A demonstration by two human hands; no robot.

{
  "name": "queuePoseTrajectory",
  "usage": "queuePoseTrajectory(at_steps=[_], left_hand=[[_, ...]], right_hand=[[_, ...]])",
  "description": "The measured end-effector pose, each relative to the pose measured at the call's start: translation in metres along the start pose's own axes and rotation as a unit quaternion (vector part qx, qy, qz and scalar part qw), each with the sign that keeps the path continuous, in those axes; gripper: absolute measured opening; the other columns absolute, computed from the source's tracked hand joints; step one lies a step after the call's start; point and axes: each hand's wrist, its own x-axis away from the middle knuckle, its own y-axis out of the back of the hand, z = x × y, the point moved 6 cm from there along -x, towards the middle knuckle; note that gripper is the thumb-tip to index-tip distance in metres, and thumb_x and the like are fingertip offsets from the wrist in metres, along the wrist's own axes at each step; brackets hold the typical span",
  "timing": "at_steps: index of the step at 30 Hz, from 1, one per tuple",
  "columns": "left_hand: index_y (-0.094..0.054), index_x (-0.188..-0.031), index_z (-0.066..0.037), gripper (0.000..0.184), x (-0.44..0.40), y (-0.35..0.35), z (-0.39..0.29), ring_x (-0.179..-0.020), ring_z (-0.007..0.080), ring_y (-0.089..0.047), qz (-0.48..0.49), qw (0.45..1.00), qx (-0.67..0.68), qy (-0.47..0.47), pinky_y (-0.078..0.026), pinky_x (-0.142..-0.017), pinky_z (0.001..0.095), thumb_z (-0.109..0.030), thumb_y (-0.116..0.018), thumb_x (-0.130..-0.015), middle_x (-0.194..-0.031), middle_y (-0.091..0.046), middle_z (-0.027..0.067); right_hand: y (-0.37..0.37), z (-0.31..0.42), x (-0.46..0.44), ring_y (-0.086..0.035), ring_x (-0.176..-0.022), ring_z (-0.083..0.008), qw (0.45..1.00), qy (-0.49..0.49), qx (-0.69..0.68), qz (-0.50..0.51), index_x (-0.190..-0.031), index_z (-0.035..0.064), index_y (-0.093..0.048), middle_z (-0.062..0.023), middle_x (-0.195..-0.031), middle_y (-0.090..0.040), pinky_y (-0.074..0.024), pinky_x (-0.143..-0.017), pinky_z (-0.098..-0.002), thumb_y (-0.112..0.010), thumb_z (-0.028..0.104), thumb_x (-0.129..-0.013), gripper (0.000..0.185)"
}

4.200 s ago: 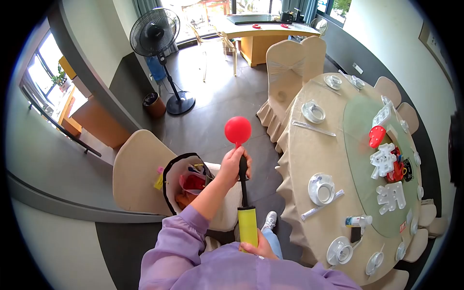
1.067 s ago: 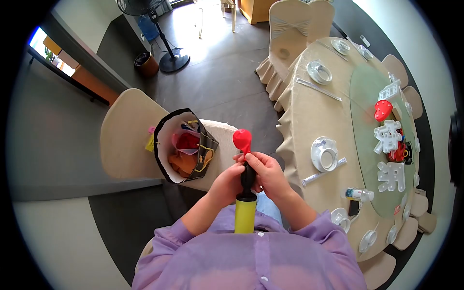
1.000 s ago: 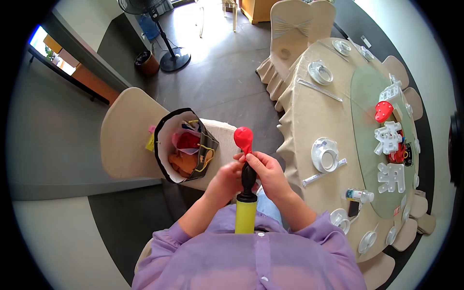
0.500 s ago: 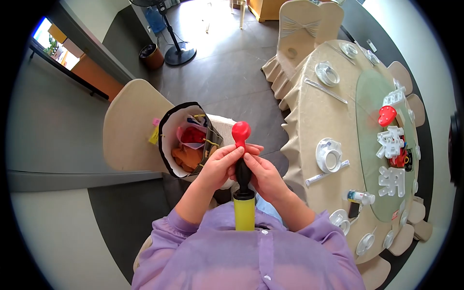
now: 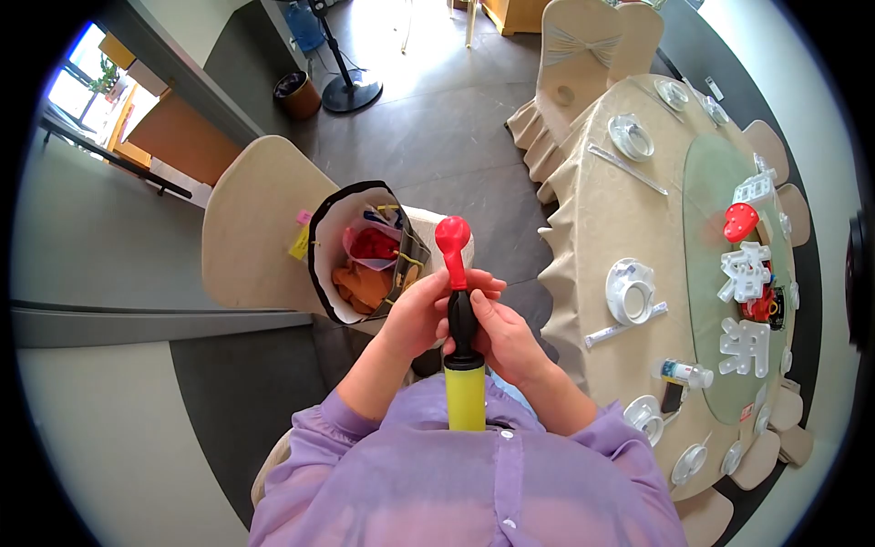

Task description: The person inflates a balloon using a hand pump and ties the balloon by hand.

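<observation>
A small red balloon (image 5: 452,235) sits with its neck over the nozzle of a hand balloon pump, its round end barely filled. The pump (image 5: 465,394) stands upright against my body, with a black top and a yellow barrel. My left hand (image 5: 417,308) is closed at the balloon's neck from the left, its thumb beside the red rubber and some fingers hidden behind the pump. From the right, my right hand (image 5: 510,342) closes about the pump's black upper part, thumb along its side.
An open bag (image 5: 319,237) holding orange and red items stands on a beige chair (image 5: 241,228) ahead to the left. At right is a cloth-covered round table (image 5: 592,219) with wrapped dishes (image 5: 631,292), a bottle (image 5: 684,372), white letter-shaped pieces (image 5: 745,346) and a red heart (image 5: 740,221).
The balloon's neck now reaches further down over the nozzle and looks longer. My thumbs have moved apart, with the right one lower on the black part. The view has shifted slightly.
</observation>
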Motion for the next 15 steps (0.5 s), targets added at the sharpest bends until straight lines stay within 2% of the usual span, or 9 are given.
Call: queuePoseTrajectory(at_steps=[1, 3, 7, 8, 10, 13, 15], left_hand=[[-0.053, -0.102, 0.006, 0.047, 0.0, 0.006, -0.001, -0.086, 0.0201, -0.059, -0.001, 1.0, 0.0, 0.0, -0.049, -0.061, 0.0209, -0.035, -0.032, -0.091, -0.112, -0.051, 0.0231], [-0.051, -0.106, 0.005, 0.036, 0.005, 0.007, -0.005, -0.064, 0.0081, -0.055, 0.084, 0.994, -0.074, 0.003, -0.045, -0.048, 0.0179, -0.025, -0.039, -0.091, -0.112, -0.052, 0.0186], [-0.052, -0.104, 0.004, 0.03, 0.009, 0.01, 0.001, -0.052, 0.0042, -0.049, 0.029, 0.998, -0.047, -0.004, -0.041, -0.041, 0.0162, -0.019, -0.044, -0.088, -0.115, -0.05, 0.0188], [-0.052, -0.105, 0.005, 0.031, 0.009, 0.012, 0.004, -0.078, 0.0165, -0.05, 0.019, 0.998, -0.059, -0.004, -0.042, -0.064, 0.0264, -0.019, -0.042, -0.088, -0.115, -0.05, 0.0213], [-0.052, -0.106, 0.005, 0.032, 0.009, 0.014, 0.004, -0.103, 0.0289, -0.051, 0.008, 0.998, -0.07, -0.003, -0.042, -0.087, 0.0366, -0.019, -0.041, -0.088, -0.115, -0.049, 0.0239], [-0.051, -0.107, 0.006, 0.034, 0.008, 0.014, 0.0, -0.104, 0.0295, -0.051, 0.036, 0.997, -0.066, 0.021, -0.041, -0.089, 0.0375, -0.02, -0.04, -0.087, -0.117, -0.047, 0.0234], [-0.048, -0.111, 0.006, 0.039, 0.005, 0.013, 0.002, -0.106, 0.031, -0.05, 0.06, 0.994, -0.027, 0.09, -0.04, -0.09, 0.0387, -0.024, -0.038, -0.089, -0.119, -0.045, 0.024]], right_hand=[[0.0, 0.0, 0.0, -0.055, -0.07, -0.0162, 1.0, 0.0, 0.0, 0.0, -0.104, 0.0006, -0.046, -0.0089, -0.084, -0.056, -0.046, -0.068, -0.0289, -0.029, 0.033, -0.094, 0.038], [0.002, -0.002, 0.0, -0.055, -0.07, -0.0161, 1.0, 0.003, -0.003, -0.015, -0.104, 0.0009, -0.046, -0.0087, -0.084, -0.056, -0.046, -0.068, -0.0288, -0.029, 0.034, -0.094, 0.038], [0.005, -0.007, -0.001, -0.055, -0.069, -0.0161, 1.0, 0.002, 0.002, -0.018, -0.104, 0.0011, -0.046, -0.0087, -0.084, -0.056, -0.046, -0.067, -0.0286, -0.029, 0.033, -0.094, 0.038], [0.008, -0.01, -0.002, -0.055, -0.069, -0.016, 1.0, 0.001, 0.002, -0.018, -0.104, 0.0012, -0.046, -0.0086, -0.084, -0.056, -0.0461, -0.067, -0.0284, -0.029, 0.033, -0.094, 0.037], [0.008, -0.012, -0.002, -0.055, -0.068, -0.0159, 1.0, -0.002, 0.0, -0.017, -0.104, 0.0012, -0.046, -0.0085, -0.084, -0.056, -0.0461, -0.067, -0.0283, -0.029, 0.033, -0.094, 0.037], [0.005, -0.008, -0.001, -0.055, -0.067, -0.0156, 1.0, 0.006, -0.006, -0.019, -0.102, 0.0012, -0.047, -0.0083, -0.083, -0.056, -0.046, -0.066, -0.0282, -0.029, 0.033, -0.094, 0.037], [0.0, -0.005, 0.0, -0.055, -0.067, -0.0155, 1.0, -0.004, 0.004, -0.009, -0.101, 0.0013, -0.047, -0.008, -0.081, -0.056, -0.0459, -0.065, -0.0278, -0.029, 0.033, -0.094, 0.037]])
